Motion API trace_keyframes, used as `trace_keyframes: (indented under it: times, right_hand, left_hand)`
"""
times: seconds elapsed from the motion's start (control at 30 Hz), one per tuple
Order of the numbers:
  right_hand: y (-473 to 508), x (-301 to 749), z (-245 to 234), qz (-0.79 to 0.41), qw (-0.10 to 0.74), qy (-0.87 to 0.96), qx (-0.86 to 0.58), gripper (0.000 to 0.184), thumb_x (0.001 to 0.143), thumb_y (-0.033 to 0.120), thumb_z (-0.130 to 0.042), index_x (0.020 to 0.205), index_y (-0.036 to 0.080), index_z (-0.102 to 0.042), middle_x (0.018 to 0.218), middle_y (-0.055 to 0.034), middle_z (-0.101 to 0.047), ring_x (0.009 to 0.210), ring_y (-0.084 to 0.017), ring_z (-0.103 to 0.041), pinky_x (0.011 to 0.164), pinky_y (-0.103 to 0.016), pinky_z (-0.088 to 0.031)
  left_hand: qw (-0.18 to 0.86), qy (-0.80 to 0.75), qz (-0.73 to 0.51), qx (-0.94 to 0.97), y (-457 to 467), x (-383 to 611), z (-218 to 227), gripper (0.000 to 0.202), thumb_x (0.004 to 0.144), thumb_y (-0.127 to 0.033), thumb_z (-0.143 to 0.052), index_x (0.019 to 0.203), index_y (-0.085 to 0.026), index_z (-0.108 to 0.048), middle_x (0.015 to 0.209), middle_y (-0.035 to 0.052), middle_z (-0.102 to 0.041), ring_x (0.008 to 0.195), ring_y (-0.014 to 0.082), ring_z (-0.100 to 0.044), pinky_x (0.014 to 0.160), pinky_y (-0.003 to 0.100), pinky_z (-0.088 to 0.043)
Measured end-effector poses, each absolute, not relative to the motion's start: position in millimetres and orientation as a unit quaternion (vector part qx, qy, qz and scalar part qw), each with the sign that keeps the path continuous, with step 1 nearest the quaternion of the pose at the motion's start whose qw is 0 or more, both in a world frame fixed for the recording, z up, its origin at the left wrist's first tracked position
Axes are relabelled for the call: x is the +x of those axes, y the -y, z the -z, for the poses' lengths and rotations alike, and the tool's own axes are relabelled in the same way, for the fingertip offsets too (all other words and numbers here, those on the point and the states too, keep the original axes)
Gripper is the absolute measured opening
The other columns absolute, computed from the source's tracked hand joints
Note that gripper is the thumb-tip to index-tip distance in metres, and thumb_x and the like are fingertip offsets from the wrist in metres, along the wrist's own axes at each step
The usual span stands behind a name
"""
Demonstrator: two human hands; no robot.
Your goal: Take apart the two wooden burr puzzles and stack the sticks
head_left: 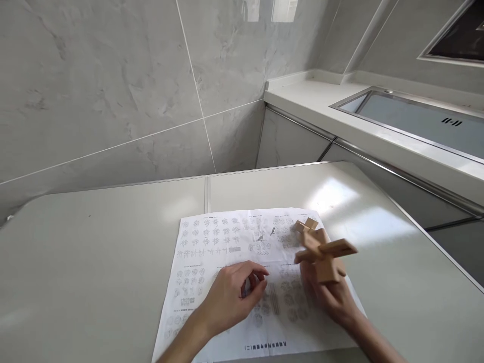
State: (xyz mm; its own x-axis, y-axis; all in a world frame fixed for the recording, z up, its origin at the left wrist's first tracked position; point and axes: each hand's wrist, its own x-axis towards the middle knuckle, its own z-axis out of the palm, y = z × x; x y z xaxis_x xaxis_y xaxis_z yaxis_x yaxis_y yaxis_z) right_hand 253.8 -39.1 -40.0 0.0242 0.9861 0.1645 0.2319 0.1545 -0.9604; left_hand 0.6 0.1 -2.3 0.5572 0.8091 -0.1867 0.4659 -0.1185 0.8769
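Observation:
An interlocking wooden puzzle (327,269) of light brown bars is in my right hand (333,297), raised a little over the right side of a printed sheet. Its bars stick out in several directions and hide part of my fingers. Just beyond it are more wooden pieces (307,225); whether they join the held puzzle I cannot tell. My left hand (242,292) rests over the middle of the sheet, fingers loosely curled, with a small gap between thumb and forefinger and nothing visible in it. The white sheet (223,252) carries rows of small puzzle drawings and faint creases.
The sheet lies on a glossy pale table (94,262) with a seam across it. Behind stands a grey marbled wall (113,75). At the right, a white counter (302,93) holds a steel-framed glass panel (416,118) above grey cabinet fronts (295,136).

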Motion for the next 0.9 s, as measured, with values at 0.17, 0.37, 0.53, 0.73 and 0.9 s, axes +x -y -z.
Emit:
trace_keyframes:
  times: [0.17,0.37,0.53,0.73,0.9]
  right_hand:
    - [45,244,38,-0.244,0.337,0.784,-0.461,0.029,0.1,0.015,-0.045,0.078,0.023,-0.061,0.074,-0.0055,-0.067,0.063,-0.02,-0.061,0.063,-0.031,-0.048]
    - [43,233,28,-0.269,0.276,0.824,-0.415,0.025,0.097,0.01,-0.044,0.077,0.023,-0.05,0.071,-0.0018,-0.064,0.059,-0.016,-0.055,0.058,-0.029,-0.034]
    - [45,229,28,-0.284,0.266,0.832,-0.396,0.027,0.099,0.011,-0.044,0.075,0.024,-0.04,0.068,0.0012,-0.059,0.056,-0.014,-0.048,0.059,-0.03,-0.029]
    - [45,224,25,-0.28,0.256,0.842,-0.382,0.027,0.097,0.01,-0.045,0.076,0.025,-0.037,0.063,0.0042,-0.051,0.052,-0.014,-0.039,0.057,-0.032,-0.025]
    - [45,224,26,-0.278,0.257,0.842,-0.383,0.028,0.098,0.011,-0.045,0.077,0.025,-0.033,0.065,0.0038,-0.051,0.054,-0.014,-0.039,0.057,-0.032,-0.025]
  left_hand:
    - [0.527,-0.446,-0.152,0.708,-1,-2,2,0.037,0.095,-0.049,-0.074,0.126,-0.028,-0.07,0.085,-0.0025,-0.07,0.067,0.014,-0.058,0.064,0.028,-0.049]
    - [0.551,-0.428,-0.163,0.698,-2,-10,7,0.107,0.056,-0.059,-0.101,0.148,-0.035,-0.053,0.128,0.0051,-0.072,0.099,0.0257,-0.068,0.089,0.04,-0.055]
    - [0.561,-0.406,-0.159,0.704,-2,-11,9,0.115,0.053,-0.062,-0.102,0.152,-0.035,-0.051,0.118,0.0058,-0.074,0.102,0.0298,-0.069,0.097,0.047,-0.054]
    - [0.556,-0.392,-0.174,0.712,-1,-11,6,0.116,0.057,-0.063,-0.1,0.157,-0.035,-0.049,0.144,0.0109,-0.067,0.118,0.033,-0.068,0.112,0.052,-0.05]
    - [0.57,-0.389,-0.179,0.701,-1,-11,4,0.116,0.06,-0.061,-0.099,0.16,-0.034,-0.046,0.152,0.0123,-0.063,0.121,0.0333,-0.067,0.108,0.05,-0.053]
